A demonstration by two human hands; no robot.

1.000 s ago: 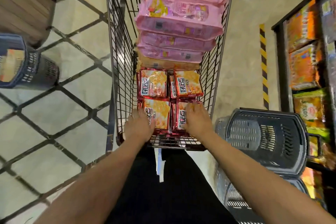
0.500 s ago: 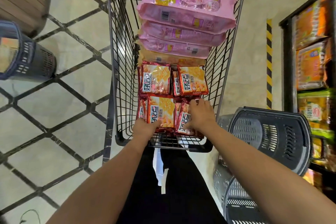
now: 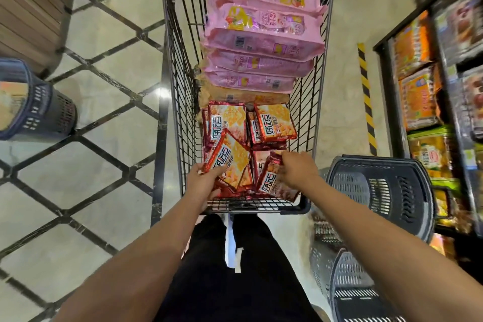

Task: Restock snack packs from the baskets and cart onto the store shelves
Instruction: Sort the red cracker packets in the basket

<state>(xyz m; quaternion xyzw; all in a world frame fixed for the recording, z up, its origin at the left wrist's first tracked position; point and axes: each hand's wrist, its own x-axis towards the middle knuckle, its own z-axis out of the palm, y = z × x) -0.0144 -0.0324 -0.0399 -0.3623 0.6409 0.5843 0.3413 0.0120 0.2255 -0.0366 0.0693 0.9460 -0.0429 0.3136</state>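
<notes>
Head view: left hand [image 3: 202, 182] grips a tilted red cracker pack [image 3: 229, 162] at the cart's [image 3: 171, 91] near end; right hand [image 3: 296, 170] pinches another red pack [image 3: 271, 178]. Probably light, crinkly, fragile inside; hold by edges.

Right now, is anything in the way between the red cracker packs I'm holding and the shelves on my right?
Yes. The cart's right wire wall rises beside the red packs, so they must go up first. Beyond it, a dark basket stands before the shelves.
</notes>
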